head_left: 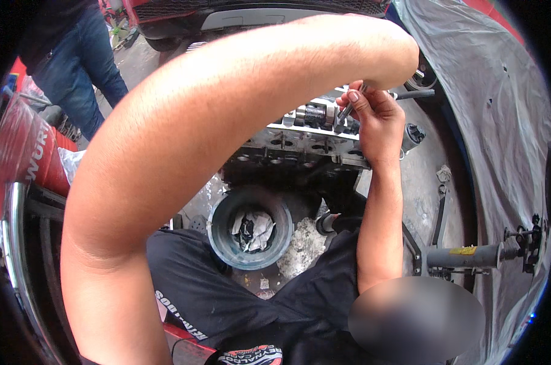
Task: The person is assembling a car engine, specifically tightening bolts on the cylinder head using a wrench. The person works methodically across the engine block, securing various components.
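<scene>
My right hand [379, 118] is closed, its thumb and fingers pinching a slim metal rod [346, 112] that slants down to the camshaft. My left arm arches across the view, and the wrist bends over just above the right hand. Of my left hand [398, 68] only the back part shows, and its fingers are mostly hidden. Below both hands lies an engine cylinder head [299, 143], its upper side uncovered, with the dark camshaft [315, 114] lying along it. My left forearm hides the head's left part.
A dark bucket [217, 246] with crumpled paper stands between my legs. A grey cylindrical engine-stand part [463, 258] sits at right, beside a grey cover sheet [488, 121]. At far left are a red drum [47, 155] and a person in jeans [83, 67]. A vehicle front [257, 18] is behind.
</scene>
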Tool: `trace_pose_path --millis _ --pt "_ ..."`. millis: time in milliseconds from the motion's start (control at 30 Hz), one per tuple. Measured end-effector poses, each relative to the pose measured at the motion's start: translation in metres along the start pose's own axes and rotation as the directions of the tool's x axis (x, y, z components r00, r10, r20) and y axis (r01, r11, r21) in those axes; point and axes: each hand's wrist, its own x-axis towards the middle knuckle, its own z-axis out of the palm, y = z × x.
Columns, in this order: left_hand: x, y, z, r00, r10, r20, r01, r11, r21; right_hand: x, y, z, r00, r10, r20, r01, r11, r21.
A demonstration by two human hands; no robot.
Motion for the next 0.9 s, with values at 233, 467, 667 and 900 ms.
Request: trace_pose_path --millis 233,467,667,900 --pt "-0.024 0.005 -0.036 0.905 -0.176 0.387 0.182 0.983 0.021 -0.006 -0.006 0.014 0.995 0.032 0.092 -0.028 0.998 -0.051" --pt "-0.034 0.019 0.030 0.847 -0.173 -0.502 0.122 0.984 -0.133 -0.006 -0.059 -0.041 0.780 -0.592 0.202 0.416 0.250 -0.874" --pt "-0.026 0.010 0.051 0.739 -0.204 -0.642 0.177 0.978 -0.107 0.014 -0.110 -0.045 0.814 -0.473 0.336 0.431 0.105 -0.896" --pt "-0.017 -0.010 0.061 0.593 0.084 -0.801 -0.090 0.995 0.038 0.014 -0.115 -0.039 0.869 -0.303 0.392 0.387 -0.079 -0.919"
